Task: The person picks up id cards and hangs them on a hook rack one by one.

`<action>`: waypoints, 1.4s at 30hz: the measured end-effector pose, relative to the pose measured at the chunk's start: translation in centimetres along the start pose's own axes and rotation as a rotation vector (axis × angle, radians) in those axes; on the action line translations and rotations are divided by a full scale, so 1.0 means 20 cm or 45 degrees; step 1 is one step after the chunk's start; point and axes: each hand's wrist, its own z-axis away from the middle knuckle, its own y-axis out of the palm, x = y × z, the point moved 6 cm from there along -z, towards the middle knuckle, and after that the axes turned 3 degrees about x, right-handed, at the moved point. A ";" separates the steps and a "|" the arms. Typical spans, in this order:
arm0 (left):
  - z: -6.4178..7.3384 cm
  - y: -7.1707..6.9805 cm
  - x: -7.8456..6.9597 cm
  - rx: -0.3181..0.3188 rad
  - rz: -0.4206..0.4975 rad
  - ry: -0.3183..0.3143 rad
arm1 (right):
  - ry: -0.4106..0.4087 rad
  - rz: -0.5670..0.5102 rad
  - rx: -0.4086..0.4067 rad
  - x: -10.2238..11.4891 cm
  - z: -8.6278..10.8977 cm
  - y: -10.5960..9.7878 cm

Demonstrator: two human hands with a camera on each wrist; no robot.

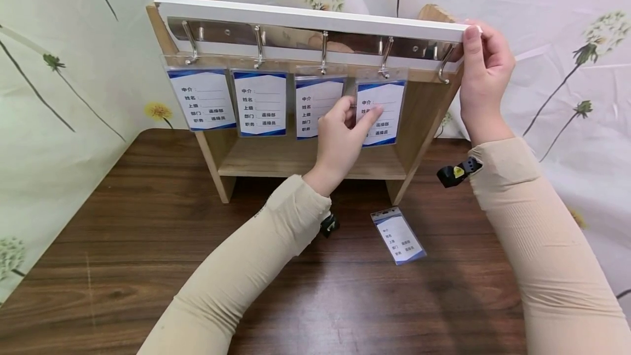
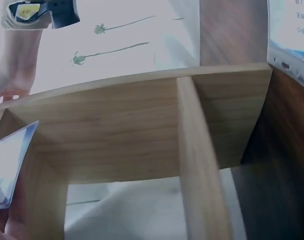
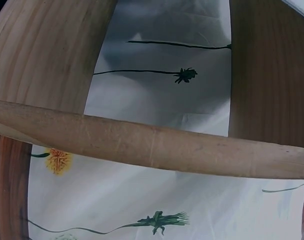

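My left hand pinches the left edge of the fourth badge holder, its thumb lying over the printed card. This clear holder hangs from the fourth hook of the rack. In the left wrist view the badge shows at the left edge. Meanwhile my right hand grips the right end of the white hook board, thumb on the front. Three more badge holders hang to the left: the first, the second and the third, which the left hand partly covers. The fifth hook is bare.
A loose badge holder lies face up on the dark wooden table, in front of the rack's right leg. The wooden rack has a low shelf and open back. Behind it hangs a white flower-patterned cloth.
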 end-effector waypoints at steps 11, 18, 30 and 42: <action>0.10 0.01 0.13 -0.033 0.219 -0.098 | 0.007 -0.002 0.001 0.00 0.01 0.00; 0.12 0.00 0.16 -0.082 0.256 -0.069 | 0.011 -0.009 0.001 0.00 0.01 0.00; 0.16 0.01 0.21 -0.085 0.339 -0.098 | 0.003 -0.004 0.010 0.00 0.01 0.00; 0.19 0.01 0.24 -0.098 0.307 -0.105 | 0.002 -0.014 0.001 0.00 0.00 0.00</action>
